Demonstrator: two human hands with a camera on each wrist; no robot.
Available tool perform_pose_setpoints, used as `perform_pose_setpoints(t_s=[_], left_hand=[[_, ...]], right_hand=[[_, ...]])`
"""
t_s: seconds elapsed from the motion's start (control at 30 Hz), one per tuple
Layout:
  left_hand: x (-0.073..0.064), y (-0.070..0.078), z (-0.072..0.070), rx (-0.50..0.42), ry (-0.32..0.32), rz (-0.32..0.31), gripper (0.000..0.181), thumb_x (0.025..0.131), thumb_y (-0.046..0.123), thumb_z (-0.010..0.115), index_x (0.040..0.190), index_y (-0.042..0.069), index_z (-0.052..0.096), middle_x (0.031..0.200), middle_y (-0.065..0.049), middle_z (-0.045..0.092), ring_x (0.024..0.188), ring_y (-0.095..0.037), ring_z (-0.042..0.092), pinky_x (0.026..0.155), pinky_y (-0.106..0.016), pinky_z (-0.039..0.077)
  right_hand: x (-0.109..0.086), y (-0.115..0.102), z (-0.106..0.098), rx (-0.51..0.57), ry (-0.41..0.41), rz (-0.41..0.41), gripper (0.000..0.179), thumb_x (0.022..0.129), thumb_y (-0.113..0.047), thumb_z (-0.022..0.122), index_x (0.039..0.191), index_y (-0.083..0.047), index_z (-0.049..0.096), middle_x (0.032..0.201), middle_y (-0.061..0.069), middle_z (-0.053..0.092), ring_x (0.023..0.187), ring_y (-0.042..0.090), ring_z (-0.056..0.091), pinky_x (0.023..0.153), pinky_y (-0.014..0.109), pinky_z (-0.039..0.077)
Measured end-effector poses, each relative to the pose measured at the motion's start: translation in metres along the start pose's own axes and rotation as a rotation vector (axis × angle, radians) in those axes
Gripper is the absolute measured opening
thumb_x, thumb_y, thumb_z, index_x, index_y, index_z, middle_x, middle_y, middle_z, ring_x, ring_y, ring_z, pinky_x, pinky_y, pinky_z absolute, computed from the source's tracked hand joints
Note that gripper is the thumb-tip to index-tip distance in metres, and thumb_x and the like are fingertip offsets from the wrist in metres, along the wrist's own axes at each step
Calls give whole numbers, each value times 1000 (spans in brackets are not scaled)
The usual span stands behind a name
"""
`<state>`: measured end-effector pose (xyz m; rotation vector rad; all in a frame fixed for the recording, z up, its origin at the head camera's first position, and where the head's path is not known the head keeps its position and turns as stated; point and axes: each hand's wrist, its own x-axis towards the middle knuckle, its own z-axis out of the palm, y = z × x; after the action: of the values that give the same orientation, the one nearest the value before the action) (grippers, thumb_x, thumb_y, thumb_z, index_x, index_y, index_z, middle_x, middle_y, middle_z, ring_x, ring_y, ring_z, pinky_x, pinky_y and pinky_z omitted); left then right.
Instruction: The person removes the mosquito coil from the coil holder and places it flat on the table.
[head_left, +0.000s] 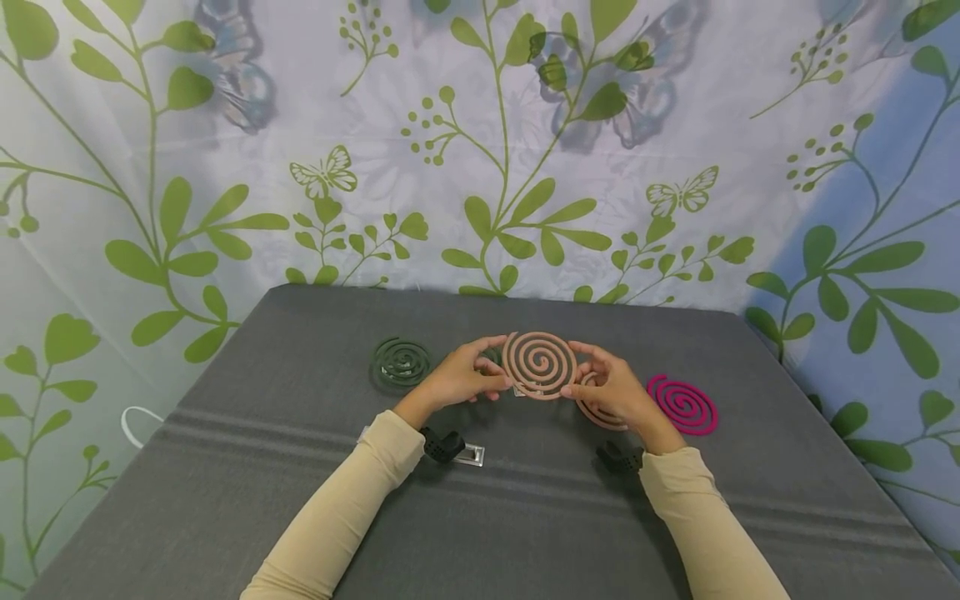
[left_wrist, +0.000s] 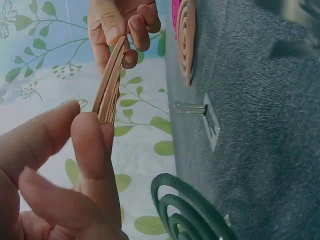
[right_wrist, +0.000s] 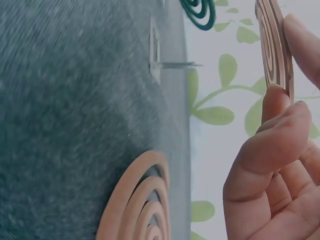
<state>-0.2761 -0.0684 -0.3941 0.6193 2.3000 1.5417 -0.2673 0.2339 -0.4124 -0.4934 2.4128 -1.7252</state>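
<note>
Over the table (head_left: 540,525), left hand (head_left: 463,375) and right hand (head_left: 615,390) pinch a tan coil (left_wrist: 110,80), edgewise only in wrist views.

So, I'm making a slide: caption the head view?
Left hand and right hand hold a tan coil above a grey table, a pink coil lying at right.

Soft, even light fills the head view; a blurry-edged shadow hugs the right sleeve (head_left: 705,517) on the desk (head_left: 540,533). Both wrist views look hazier, their desk grain smeared.
</note>
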Motion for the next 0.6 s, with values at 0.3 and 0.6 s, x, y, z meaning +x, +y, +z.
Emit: perform_pose_setpoints(t_s=[0.3,0.6], left_hand=[[-6,3,0,-47,21,84,80,99,4,80,167,0,36,104,-16,78,91,-56,69,86,-60,58],[-15,2,-1,-15,18,93,81,98,5,82,166,2,39,99,-12,77,85,-54,70,82,-57,61]], right_hand=[[-5,-9,5,22,-11,1,87,94,3,81,168,1,33,97,4,66,60,12,55,55,29,51],[-16,-14,11,36,-35,-13,86,95,2,81,167,3,33,98,5,67,58,11,51,47,26,39]])
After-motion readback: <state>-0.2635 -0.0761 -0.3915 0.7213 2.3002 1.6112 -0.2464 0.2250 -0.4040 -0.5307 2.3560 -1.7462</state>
